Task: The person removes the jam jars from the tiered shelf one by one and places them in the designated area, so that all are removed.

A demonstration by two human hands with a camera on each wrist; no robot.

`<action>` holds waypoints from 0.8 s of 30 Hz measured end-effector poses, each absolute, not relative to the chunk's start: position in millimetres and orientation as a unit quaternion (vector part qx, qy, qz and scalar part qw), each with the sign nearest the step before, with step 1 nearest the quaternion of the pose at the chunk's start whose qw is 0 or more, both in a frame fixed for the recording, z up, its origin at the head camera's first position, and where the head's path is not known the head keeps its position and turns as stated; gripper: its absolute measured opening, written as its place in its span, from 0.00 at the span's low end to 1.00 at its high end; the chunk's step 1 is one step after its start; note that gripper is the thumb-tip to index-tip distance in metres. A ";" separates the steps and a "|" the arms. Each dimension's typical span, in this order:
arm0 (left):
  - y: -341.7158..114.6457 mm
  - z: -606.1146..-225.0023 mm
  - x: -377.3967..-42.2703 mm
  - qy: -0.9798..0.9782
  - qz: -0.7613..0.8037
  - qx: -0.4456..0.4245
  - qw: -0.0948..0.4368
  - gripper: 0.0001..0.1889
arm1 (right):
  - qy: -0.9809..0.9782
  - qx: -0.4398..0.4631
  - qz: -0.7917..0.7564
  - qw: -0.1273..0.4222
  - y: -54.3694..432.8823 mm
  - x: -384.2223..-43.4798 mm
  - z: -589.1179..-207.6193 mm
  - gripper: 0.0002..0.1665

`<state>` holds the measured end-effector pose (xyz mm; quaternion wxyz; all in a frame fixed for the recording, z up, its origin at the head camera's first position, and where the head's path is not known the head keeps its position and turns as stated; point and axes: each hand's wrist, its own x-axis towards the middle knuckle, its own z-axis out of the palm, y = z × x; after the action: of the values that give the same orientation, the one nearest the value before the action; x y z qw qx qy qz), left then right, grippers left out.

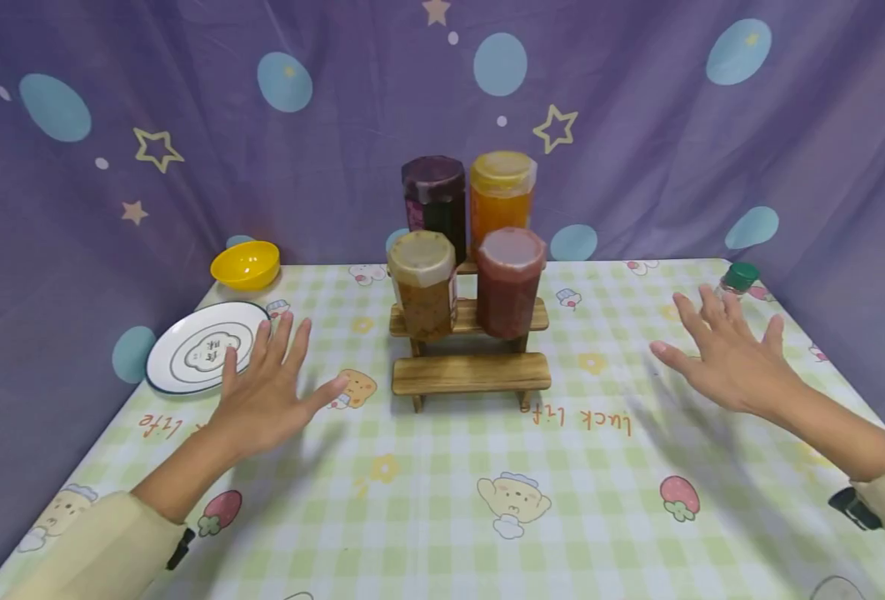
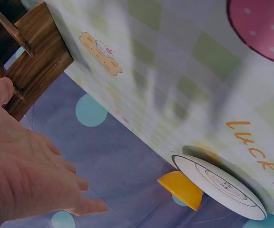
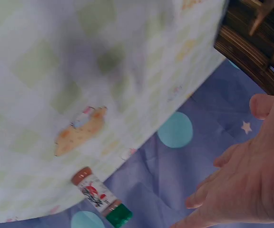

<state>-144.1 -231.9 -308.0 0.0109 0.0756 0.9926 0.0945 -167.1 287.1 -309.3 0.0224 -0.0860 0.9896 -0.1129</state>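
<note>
My left hand (image 1: 266, 408) hovers over the table with fingers spread, holding nothing; the white plate (image 1: 176, 367) is nearest to it. On the other side my right hand (image 1: 735, 358) is likewise spread in the air, just in front of a small bottle with a green cap (image 1: 741, 275). Its label and reddish-brown base show in the right wrist view, where the bottle (image 3: 98, 192) stands apart from the fingers. Between the hands is a stepped wooden rack (image 1: 472, 373). Its middle step carries a brown jar (image 1: 425, 292) and a red jar (image 1: 510, 287); behind them are a dark purple jar (image 1: 435, 187) and an orange jar (image 1: 501, 196).
A yellow bowl (image 1: 246, 267) sits at the back left corner, behind the plate. The lowest step of the rack bears nothing. A checked cloth (image 1: 427, 508) covers the table, and a purple curtain (image 1: 382, 108) hangs behind and at both sides.
</note>
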 end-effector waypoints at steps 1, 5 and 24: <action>-230.8 -307.9 -144.3 0.992 0.096 0.078 0.008 0.50 | 0.990 -0.086 -0.112 0.020 286.3 -168.1 -306.6 0.50; -226.1 -308.6 -146.3 0.991 0.099 0.084 -0.005 0.50 | 0.989 -0.091 -0.118 -0.006 281.6 -172.9 -294.5 0.51; -211.1 -316.7 -155.4 0.971 0.225 0.064 -0.047 0.50 | 0.971 -0.079 -0.199 -0.110 253.3 -186.2 -264.9 0.53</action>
<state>-155.4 -211.1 -316.7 -0.0468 0.0642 0.9710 0.2254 -186.2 253.3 -264.9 -0.1099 -0.0789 0.9706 -0.1993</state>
